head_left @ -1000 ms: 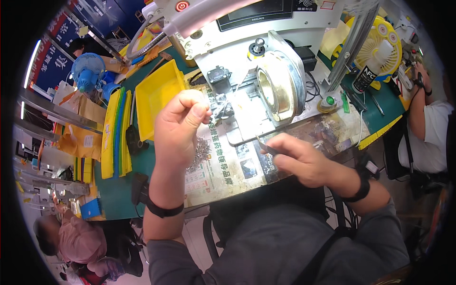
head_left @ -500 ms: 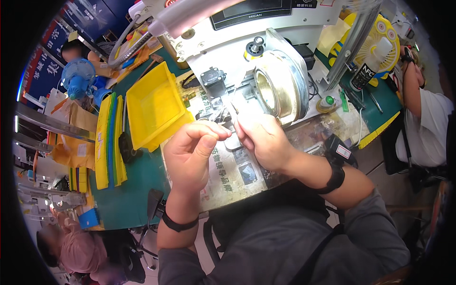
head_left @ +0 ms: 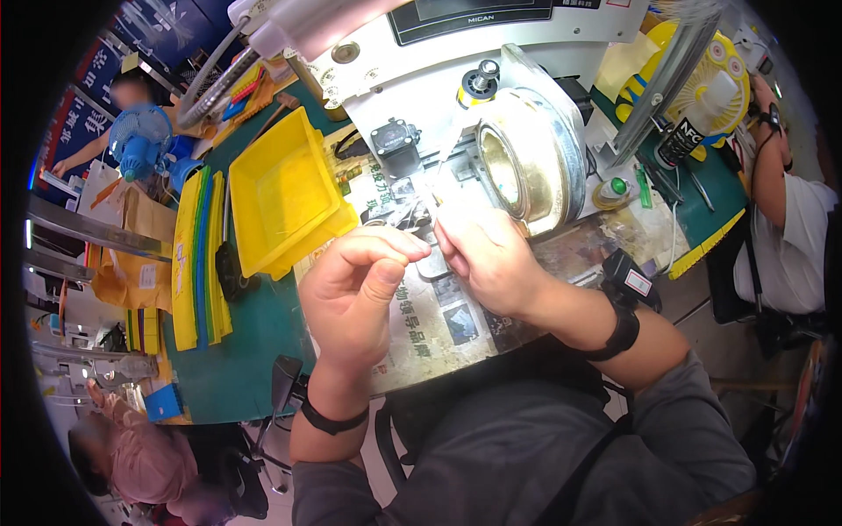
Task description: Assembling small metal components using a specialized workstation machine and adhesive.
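Close together over the printed worktop mat point(head_left: 412, 337), both hands work in front of a white machine. My left hand point(head_left: 351, 285) has its thumb and fingers drawn together at the tips; anything between them is too small to make out. Just to its right, my right hand point(head_left: 491, 263) is curled with the fingers bent inward, and what it grips is hidden in glare. Behind the right hand stands a thick gold-and-silver ring-shaped wheel point(head_left: 504, 175) on the machine point(head_left: 360, 66). A small black motor-like block point(head_left: 396, 147) sits beyond the left hand.
A yellow bin point(head_left: 289, 188) and coloured strips point(head_left: 197, 263) lie to the left on the green table point(head_left: 246, 377). On the right are a green-capped bottle point(head_left: 614, 193), a black-and-white bottle point(head_left: 680, 145) and a yellow fan point(head_left: 715, 79). Other people sit left and right.
The view has shifted slightly, so the machine and wheel appear a little farther right. Both hands keep almost the same pose. At the far left, a person's arm now stretches out.
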### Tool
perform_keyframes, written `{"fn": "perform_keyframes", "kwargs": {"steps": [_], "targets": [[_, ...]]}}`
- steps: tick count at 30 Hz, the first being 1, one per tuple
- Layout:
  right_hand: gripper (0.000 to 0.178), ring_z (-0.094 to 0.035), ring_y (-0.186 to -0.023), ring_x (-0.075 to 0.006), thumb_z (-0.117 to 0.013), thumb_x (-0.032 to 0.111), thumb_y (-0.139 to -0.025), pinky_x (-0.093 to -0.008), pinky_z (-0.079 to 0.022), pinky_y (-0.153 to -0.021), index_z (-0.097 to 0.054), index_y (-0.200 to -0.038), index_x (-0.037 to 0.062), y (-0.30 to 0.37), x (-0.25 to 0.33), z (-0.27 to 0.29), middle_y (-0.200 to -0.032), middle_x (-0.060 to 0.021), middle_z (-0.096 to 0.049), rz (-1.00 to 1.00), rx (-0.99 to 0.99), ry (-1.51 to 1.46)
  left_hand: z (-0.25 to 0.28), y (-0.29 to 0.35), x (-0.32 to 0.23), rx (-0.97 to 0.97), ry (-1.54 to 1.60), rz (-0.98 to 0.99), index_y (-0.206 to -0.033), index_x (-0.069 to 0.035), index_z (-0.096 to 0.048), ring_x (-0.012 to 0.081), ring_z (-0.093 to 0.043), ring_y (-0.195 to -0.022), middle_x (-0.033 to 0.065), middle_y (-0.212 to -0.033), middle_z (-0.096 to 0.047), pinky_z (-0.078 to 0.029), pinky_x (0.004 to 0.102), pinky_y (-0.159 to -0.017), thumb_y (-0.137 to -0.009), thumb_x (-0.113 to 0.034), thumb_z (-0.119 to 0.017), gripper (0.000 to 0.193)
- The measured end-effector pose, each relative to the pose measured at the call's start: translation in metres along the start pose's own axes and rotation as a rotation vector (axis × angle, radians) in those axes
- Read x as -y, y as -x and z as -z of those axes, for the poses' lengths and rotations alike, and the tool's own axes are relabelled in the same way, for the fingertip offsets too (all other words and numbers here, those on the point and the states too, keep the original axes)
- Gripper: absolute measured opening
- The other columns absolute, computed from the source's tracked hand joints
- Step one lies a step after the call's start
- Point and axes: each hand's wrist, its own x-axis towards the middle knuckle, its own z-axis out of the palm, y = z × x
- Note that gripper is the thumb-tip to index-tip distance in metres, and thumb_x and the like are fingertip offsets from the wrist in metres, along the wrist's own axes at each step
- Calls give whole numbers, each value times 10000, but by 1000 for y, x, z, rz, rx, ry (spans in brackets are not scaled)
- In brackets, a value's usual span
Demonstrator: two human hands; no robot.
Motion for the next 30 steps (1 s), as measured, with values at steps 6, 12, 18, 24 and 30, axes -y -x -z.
{"fn": "perform_keyframes", "kwargs": {"steps": [6, 12, 18, 24, 30], "targets": [[178, -523, -652, -269, -449, 111, -966, -381, -437, -609, -508, -832, 9, 0, -1, -1, -756, -129, -528, -82, 28, -107, -7, 2, -1, 22, -25, -27, -924, 40, -628, 235, -667, -960, 154, -994, -682, -531, 357, -891, -956, -6, -638, 58], [109, -518, -640, -250, -507, 65, -919, -360, -422, -584, -501, -824, 10, -3, -8, -5, -728, -119, -511, 33, -12, -91, -19, 6, -22, 93, -45, -90, -872, 36, -633, 252, -680, -840, 162, -891, -694, -554, 360, -800, -933, 18, -635, 63], [189, -569, -693, -286, -476, 127, -1000, -383, -461, -632, -575, -881, 18, 37, 19, 45, -793, -133, -576, -170, 286, -200, 39, -5, -43, -56, -438, -62, -998, 47, -639, 227, -630, -743, 162, -888, -657, -518, 301, -725, -980, -53, -605, 107], [213, -633, -773, -341, -575, 218, -982, -407, -504, -718, -661, -926, 30, 66, -8, 90, -830, -137, -638, -25, 423, 436, 206, -55, 7, -46, -1572, -80, -1083, 27, -719, 240, -659, -849, 169, -1077, -716, -502, 317, -795, -977, -205, -637, 268], [408, -626, -966, -330, -743, 262, -877, -409, -499, -845, -622, -1201, 46, 80, 10, 88, -1077, -157, -633, 64, 317, 666, 103, -41, -15, -151, -1149, 166, -1160, -13, -642, 242, -657, -883, 113, -992, -707, -493, 336, -783, -876, -218, -727, 361]]}}
